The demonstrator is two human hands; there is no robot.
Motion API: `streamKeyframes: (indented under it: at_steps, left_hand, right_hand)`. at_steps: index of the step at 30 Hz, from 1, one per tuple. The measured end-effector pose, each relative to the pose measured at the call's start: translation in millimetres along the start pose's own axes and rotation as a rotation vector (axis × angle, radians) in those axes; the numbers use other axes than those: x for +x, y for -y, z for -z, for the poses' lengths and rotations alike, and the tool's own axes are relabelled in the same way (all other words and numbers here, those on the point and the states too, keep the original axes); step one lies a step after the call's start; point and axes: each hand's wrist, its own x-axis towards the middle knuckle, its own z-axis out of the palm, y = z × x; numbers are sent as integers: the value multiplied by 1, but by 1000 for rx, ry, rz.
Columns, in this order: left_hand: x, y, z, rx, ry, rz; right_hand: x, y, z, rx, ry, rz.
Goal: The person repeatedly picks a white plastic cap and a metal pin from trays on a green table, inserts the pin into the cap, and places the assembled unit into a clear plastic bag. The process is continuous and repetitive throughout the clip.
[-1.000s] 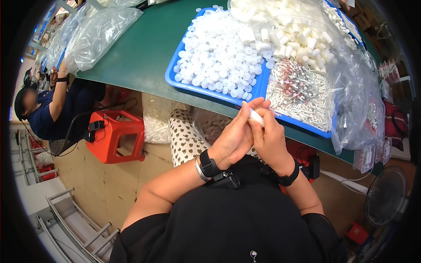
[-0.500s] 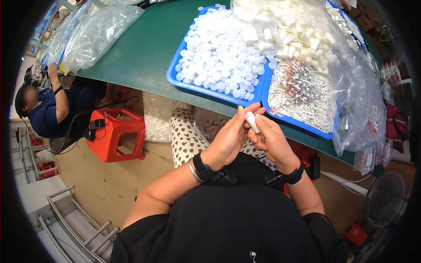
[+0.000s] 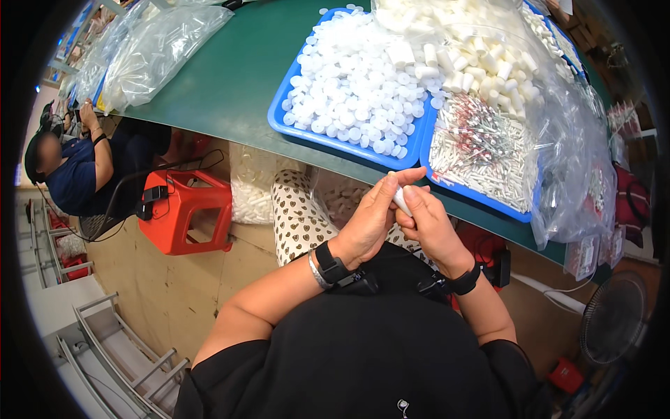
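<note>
White cylinder (image 3: 402, 202) is pinched in the closed fingers of the right hand (image 3: 433, 223), near the blue tray (image 3: 328, 144); the left hand (image 3: 368, 218), fingers nearly straight, grip unclear, now covers its previously visible upper end, suggesting two-handed handling.

A white cylinder (image 3: 401, 202) — short, rounded and partly hidden — is held at a tilt, its far end leaning left, between the left hand (image 3: 370, 221) and the right hand (image 3: 430, 222).
</note>
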Motion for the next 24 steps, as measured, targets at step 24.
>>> streamKeyframes:
  at_steps: [24]
  left_hand:
    - [-1, -56, 22, 334, -345, -306]
  right_hand:
    - [7, -18, -8, -1197, -124, 730]
